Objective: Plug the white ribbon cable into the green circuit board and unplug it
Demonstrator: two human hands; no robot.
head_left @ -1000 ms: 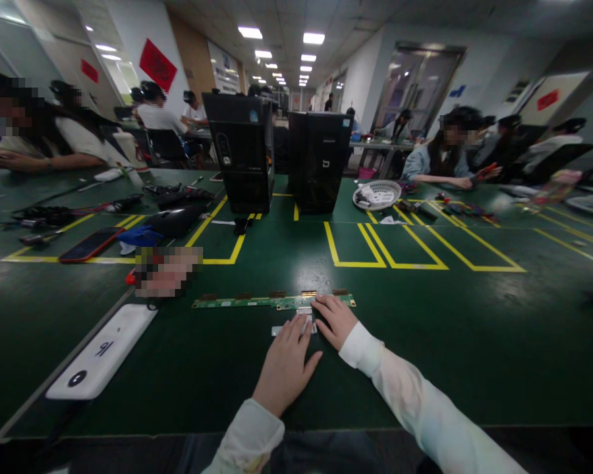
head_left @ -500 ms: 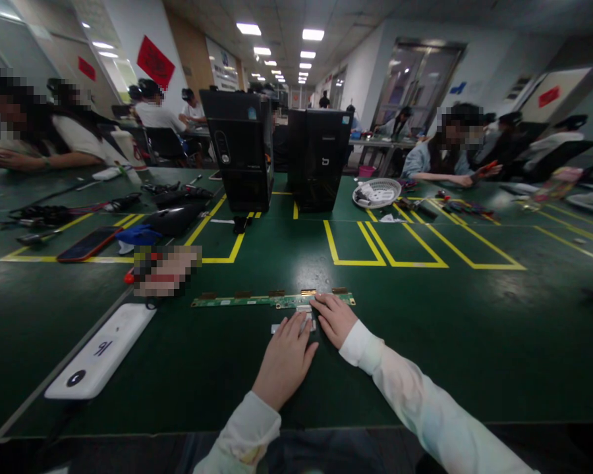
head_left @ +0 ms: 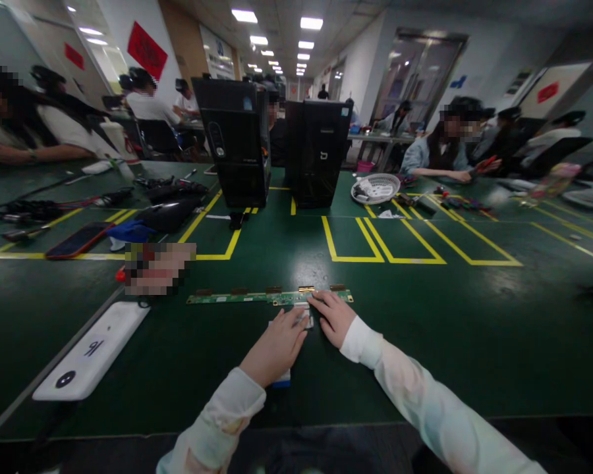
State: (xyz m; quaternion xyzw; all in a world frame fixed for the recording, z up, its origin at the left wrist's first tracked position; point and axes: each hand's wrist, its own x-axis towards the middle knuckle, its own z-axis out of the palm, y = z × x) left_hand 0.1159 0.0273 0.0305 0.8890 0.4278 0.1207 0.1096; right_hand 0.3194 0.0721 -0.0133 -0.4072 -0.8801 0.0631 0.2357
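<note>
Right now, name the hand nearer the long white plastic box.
Left. The left hand sits right of the box; the right hand is farther right, at the narrow green circuit board.

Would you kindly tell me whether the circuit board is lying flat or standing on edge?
Flat: the circuit board rests on the table, its green face turned up, the right hand over part of it.

the left hand (head_left: 273, 347) partly hides the ribbon cable (head_left: 282, 381).

circuit board (head_left: 247, 298) on table (head_left: 415, 329), computer towers (head_left: 319, 155) behind
</note>
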